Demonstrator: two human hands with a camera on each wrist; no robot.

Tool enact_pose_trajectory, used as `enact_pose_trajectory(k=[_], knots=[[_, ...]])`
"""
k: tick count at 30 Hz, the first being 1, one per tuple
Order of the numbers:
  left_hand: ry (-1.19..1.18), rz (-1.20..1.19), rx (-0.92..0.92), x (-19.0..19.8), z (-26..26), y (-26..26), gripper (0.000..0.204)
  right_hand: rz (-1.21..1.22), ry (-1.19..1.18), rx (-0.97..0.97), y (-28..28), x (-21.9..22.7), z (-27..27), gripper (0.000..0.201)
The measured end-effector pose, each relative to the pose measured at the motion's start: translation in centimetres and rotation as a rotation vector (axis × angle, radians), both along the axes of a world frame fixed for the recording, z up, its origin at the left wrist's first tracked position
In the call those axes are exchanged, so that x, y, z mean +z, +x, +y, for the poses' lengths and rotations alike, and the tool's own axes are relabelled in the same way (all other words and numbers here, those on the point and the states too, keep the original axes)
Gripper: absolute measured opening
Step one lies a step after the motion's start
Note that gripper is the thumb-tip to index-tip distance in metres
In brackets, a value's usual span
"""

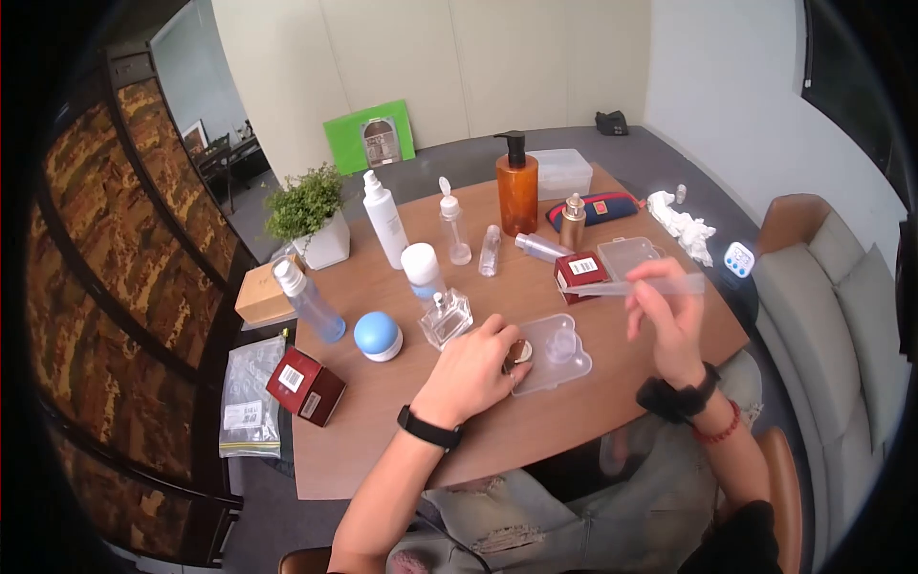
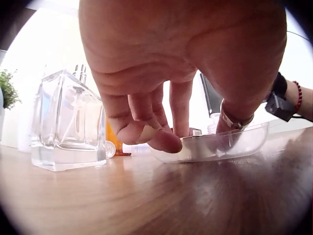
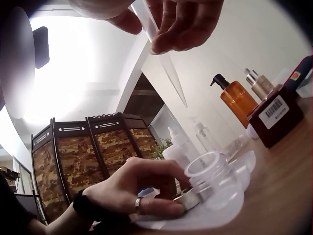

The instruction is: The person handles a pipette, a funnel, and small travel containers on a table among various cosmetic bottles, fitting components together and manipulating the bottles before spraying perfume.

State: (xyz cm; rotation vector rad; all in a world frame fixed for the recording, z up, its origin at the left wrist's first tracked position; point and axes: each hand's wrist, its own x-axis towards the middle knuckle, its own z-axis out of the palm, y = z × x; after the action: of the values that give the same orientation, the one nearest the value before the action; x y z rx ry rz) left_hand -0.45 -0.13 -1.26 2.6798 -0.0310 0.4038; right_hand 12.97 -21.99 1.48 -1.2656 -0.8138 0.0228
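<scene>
From the near side of the table [image 1: 564, 413], a hand could pass over the strip of wood to the clear tray [image 1: 543, 375]. On its other side, the square glass bottle [image 1: 447, 320] stands just beside the left hand [image 1: 469, 370], with the white-capped bottle [image 1: 423, 273] close behind it. Beyond the tray, the red box [image 1: 580, 268] and the tapered clear stick [image 3: 171, 76] in the right hand [image 1: 669, 316] obstruct a reach towards the orange pump bottle [image 1: 517, 196].

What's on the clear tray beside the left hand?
The clear tray holds an open clear jar. The left hand grips a small round piece at the tray's near-left part; its fingers cover some of that piece and whatever lies beneath them.
</scene>
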Motion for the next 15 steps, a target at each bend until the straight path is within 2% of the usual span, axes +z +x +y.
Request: enact_pose_trajectory(k=[4, 7, 11, 15], knots=[[-0.021, -0.032, -0.039, -1.0, 0.3, 0.2, 0.029, -0.061, -0.135, -0.096, -3.4, 0.2, -4.4, 0.017], [-0.019, -0.150, -0.062, -2.6, 1.1, 0.8, 0.033, -0.127, -0.225, -0.118, -4.1, 0.9, -5.8, 0.021], [0.097, -0.205, -0.007, -3.8, 1.6, 1.7, 0.040, -0.270, -0.260, -0.004, -3.8, 2.9, -3.3, 0.022], [0.029, -0.179, -0.017, -3.3, 1.8, 1.5, 0.042, -0.404, -0.195, 0.001, -2.9, 7.0, 2.1, 0.025]])
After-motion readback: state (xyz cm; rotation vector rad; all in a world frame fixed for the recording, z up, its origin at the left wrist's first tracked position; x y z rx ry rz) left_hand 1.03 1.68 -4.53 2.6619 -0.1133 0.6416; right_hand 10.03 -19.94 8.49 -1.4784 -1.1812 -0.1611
